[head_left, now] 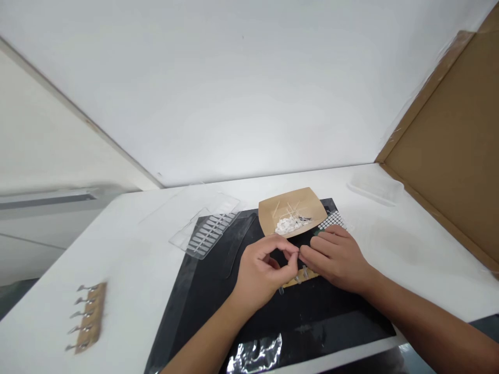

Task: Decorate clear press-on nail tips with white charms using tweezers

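Observation:
My left hand [268,265] is closed in a pinch, thumb and index fingertips together. Fingertips of my right hand [337,257] are closed too and meet the left ones. Whatever lies between them is too small or hidden to name. Just beneath the hands, partly covered by them, a yellowish strip [290,283] bears several small clear pieces that look like nail tips. It lies on a black mat [296,322]. Right behind the hands stands a brown paper tray [268,208] with white scraps and thin white sticks in it.
Clear plastic cases [179,238], one with rows of nail-shaped pieces, overlap the mat's far left corner. A sheet of white dots [333,221] lies beside the tray. At left is a brown strip with several metal clips [92,317]. A clear lid [376,188] lies far right, near a cardboard wall [448,145].

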Demonstrator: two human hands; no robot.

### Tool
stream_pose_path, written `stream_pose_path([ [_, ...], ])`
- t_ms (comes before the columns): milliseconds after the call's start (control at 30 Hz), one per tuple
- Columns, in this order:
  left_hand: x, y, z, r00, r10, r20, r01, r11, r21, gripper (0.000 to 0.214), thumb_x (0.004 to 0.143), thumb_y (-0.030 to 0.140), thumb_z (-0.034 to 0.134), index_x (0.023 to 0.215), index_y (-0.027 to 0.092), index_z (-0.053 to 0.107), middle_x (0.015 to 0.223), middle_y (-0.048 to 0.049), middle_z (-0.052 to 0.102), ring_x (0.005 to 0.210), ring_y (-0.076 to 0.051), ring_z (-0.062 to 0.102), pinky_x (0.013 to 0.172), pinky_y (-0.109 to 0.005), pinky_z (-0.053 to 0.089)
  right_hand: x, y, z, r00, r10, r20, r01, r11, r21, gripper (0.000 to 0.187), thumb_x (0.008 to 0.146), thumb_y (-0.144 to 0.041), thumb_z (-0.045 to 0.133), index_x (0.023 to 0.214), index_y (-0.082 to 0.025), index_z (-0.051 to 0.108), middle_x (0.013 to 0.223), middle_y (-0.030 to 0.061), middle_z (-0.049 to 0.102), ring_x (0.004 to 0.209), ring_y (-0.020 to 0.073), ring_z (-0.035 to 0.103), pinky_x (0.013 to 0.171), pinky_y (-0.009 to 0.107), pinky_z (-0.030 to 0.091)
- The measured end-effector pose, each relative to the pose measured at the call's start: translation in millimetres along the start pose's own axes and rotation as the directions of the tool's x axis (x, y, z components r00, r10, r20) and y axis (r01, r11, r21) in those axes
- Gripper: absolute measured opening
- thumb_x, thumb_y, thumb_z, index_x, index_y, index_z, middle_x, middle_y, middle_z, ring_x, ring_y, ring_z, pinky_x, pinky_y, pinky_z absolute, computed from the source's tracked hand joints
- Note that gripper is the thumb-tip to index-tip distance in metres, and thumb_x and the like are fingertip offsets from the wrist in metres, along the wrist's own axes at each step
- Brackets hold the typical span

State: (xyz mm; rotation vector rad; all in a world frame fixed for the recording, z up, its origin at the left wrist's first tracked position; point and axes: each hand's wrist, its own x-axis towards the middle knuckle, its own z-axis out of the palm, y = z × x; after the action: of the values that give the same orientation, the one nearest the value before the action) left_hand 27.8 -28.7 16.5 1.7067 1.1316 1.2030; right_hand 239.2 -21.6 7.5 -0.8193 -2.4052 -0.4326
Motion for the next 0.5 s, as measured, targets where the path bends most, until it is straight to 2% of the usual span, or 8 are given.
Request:
stream_pose_path([
  [233,-0.6,3.3,1.1,0.996,-0.081,-0.022,0.081,0.997,0.010,0.006,0.070,0.015,0.071,0.072,0.017,0.076,0.063,0.0002,0.068,0.055,-0.010,0.061,0.045,-0.014,0.042,1.0,-3.4,0.5,0.999,0.005,0.033,-0.005,1.000,0.019,0.025,0.109,-0.022,0.053,0.086,-0.022,0.062,0.069,-0.0019,0.050,0.067,0.0165,0.039,0.072,0.035,0.031],
  [500,0.0,1.2,1.0,0.970,-0.238,0.048,0.243,0.958,-0.156,0.006,0.069,0.020,0.074,0.074,0.016,0.073,0.061,0.0021,0.065,0.043,-0.007,0.052,0.037,-0.015,0.042,4.5,-6.2,3.7,0.997,0.074,-0.007,-0.073,0.990,0.125,0.035,0.111,-0.024,0.050,0.078,-0.021,0.061,0.066,-0.0027,0.049,0.065,0.0151,0.041,0.071,0.035,0.029],
])
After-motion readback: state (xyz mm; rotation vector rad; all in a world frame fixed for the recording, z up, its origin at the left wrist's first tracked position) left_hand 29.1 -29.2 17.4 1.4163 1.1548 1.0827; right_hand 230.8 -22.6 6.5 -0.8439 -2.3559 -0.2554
